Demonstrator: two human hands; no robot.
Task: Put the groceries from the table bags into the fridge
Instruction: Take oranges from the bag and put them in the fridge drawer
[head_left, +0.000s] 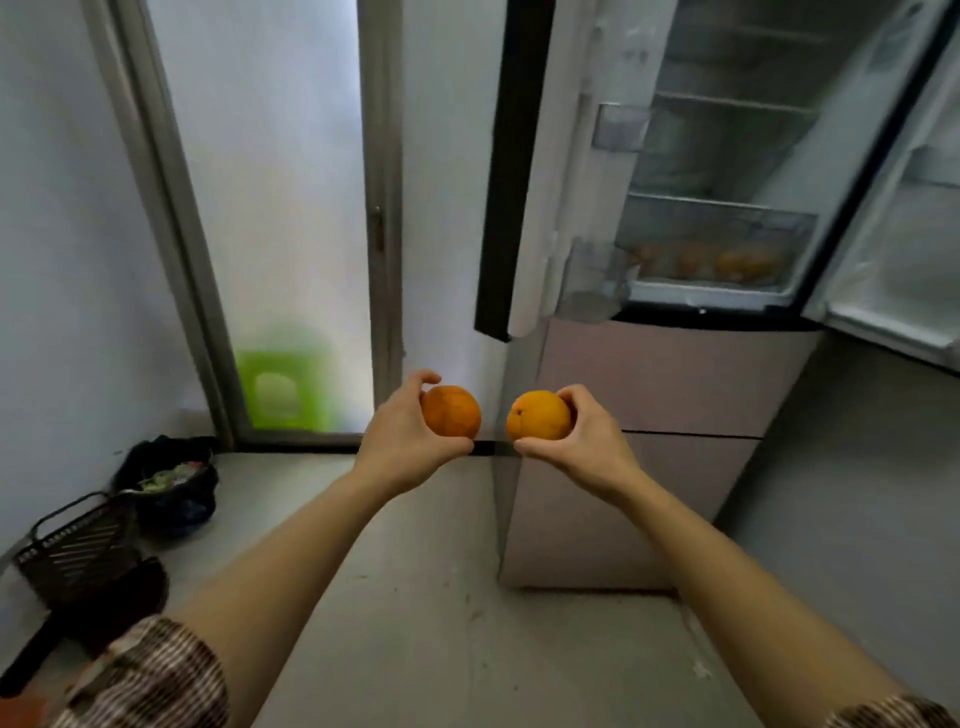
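Note:
My left hand (402, 436) grips a deep orange fruit (452, 419), and my right hand (589, 436) grips a second, lighter orange (537, 417). Both arms reach forward, the two fruits side by side and a little apart, below and left of the open fridge (727, 156). Inside the fridge, a clear drawer (717, 249) holds several more oranges behind its front. The shelves above it look blurred.
The fridge's left door (514, 171) stands open toward me, its right door (904, 218) open at the far right. Pink lower drawers (654, 457) are closed. On the floor at left sit a black bag (171, 483), a dark basket (78, 551) and a dustpan.

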